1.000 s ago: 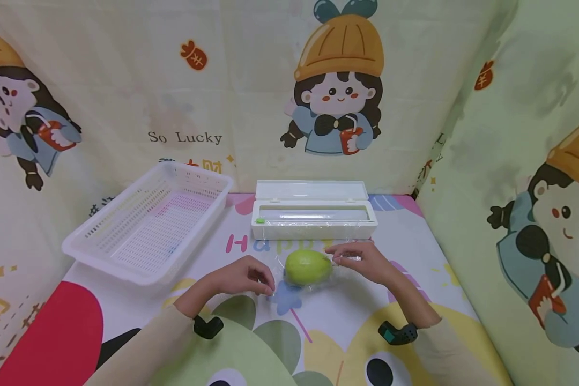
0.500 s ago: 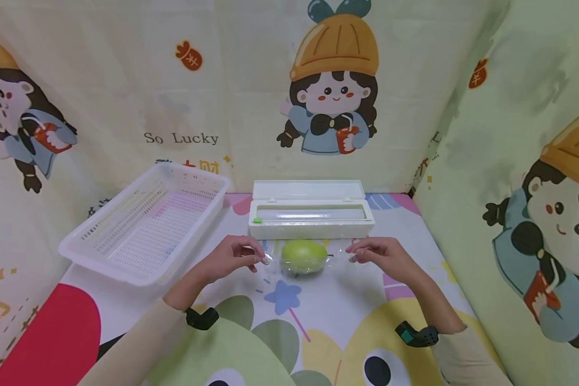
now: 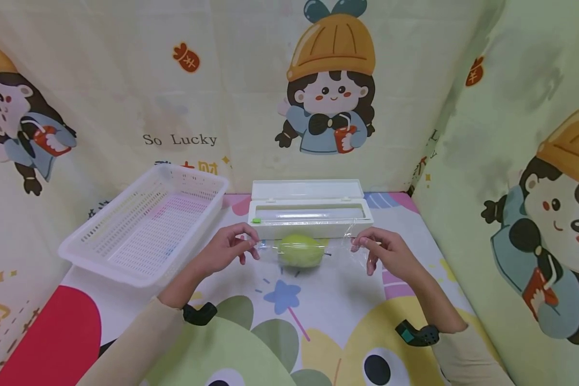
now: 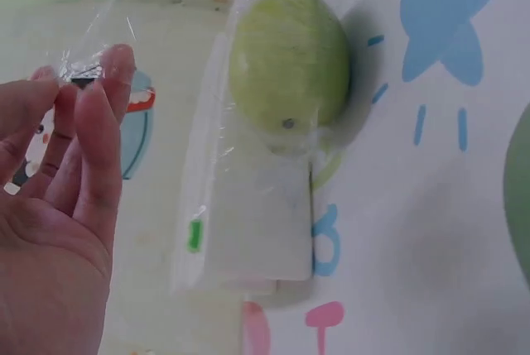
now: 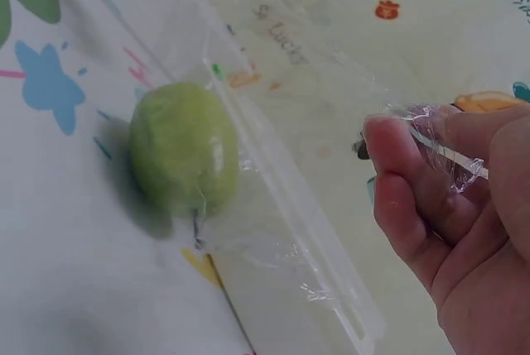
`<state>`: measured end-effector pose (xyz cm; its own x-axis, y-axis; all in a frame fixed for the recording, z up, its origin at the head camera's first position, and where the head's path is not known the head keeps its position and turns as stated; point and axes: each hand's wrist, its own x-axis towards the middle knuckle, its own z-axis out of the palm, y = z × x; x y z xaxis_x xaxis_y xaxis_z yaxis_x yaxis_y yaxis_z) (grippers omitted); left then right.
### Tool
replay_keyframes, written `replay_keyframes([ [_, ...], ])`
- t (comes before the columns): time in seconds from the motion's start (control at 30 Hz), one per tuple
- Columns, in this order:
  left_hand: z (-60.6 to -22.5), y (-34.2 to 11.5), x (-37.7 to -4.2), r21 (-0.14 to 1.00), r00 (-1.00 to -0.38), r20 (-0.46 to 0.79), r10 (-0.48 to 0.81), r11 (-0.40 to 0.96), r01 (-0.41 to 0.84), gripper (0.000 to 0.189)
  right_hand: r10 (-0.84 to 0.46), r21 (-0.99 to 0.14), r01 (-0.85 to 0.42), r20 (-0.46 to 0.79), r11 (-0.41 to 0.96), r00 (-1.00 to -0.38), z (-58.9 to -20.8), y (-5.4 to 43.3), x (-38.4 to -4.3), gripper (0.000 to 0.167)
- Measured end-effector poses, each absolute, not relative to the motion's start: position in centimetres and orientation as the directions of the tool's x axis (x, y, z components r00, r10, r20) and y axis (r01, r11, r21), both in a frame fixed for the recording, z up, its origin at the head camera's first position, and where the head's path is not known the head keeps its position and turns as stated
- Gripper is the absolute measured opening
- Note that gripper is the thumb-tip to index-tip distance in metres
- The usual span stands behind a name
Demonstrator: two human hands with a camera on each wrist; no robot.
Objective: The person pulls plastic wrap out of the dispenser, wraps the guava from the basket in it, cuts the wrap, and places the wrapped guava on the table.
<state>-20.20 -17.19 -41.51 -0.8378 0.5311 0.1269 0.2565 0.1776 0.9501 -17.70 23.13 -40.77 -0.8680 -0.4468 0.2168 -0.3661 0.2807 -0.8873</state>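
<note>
A green pear [image 3: 299, 252] with a thin dark stem lies on the printed tablecloth, stem end toward the right. Clear cling film [image 5: 319, 293] covers it and stretches out to both sides. My left hand [image 3: 229, 249] pinches the film's left end between thumb and fingertips. On the other side, my right hand [image 3: 386, 251] pinches a bunched edge of the film, as the right wrist view shows. Both hands are raised beside the pear and apart from it. Just behind the pear stands the white cling film dispenser [image 3: 265, 230], lid up, film roll visible inside.
At the back left sits a white perforated plastic basket [image 3: 67, 251]. A green slide cutter [image 3: 256, 221] is on the left of the dispenser's front edge. Printed cloth walls [image 3: 251, 107] close off the back and both sides.
The left hand has moved up and away beside the pear, and the right hand has moved outward to the right. The pear has shifted slightly back toward the dispenser, with film now stretched over it.
</note>
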Motion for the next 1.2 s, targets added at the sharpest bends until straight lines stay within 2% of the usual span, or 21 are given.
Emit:
replay_keyframes([
  [0.2, -41.2, -17.2, -20.1, 0.926, -0.803, 0.238, 0.546, 0.121, 0.357, 0.010, -0.413, -0.872, -0.401, 0.268, 0.280, -0.871, -41.1, 23.1, -17.8, 0.017],
  [0.37, -41.7, -16.7, -19.9, 0.936, -0.788, 0.281, 0.548, 0.027, 0.352, 0.009, -0.408, -0.874, -0.411, 0.288, 0.257, -0.867, -41.6, 22.5, -18.0, 0.020],
  [0.57, -42.1, -16.2, -19.6, 0.974, -0.791, 0.202, 0.578, -0.034, 0.224, 0.012, -0.464, -0.957, -0.250, 0.158, 0.145, -0.872, -41.7, 22.1, -18.0, 0.026],
  [0.7, -42.1, -16.3, -19.4, 0.987, -0.777, 0.135, 0.615, -0.012, 0.162, 0.012, -0.457, -0.971, -0.153, 0.053, 0.185, -0.888, -41.4, 22.3, -17.7, 0.031],
  [0.83, -41.9, -16.6, -19.4, 0.986, -0.753, 0.095, 0.651, 0.042, 0.160, 0.012, -0.489, -0.972, -0.090, -0.028, 0.216, -0.872, -41.1, 22.9, -17.4, 0.032],
  [1.0, -41.9, -17.0, -19.5, 0.984, -0.742, 0.094, 0.664, 0.053, 0.172, 0.012, -0.541, -0.969, -0.089, -0.053, 0.232, -0.839, -40.9, 23.4, -17.2, 0.028],
  [1.2, -42.0, -16.9, -19.8, 0.980, -0.765, 0.116, 0.634, 0.053, 0.192, 0.012, -0.501, -0.962, -0.124, -0.016, 0.245, -0.865, -41.3, 23.4, -17.5, 0.027],
])
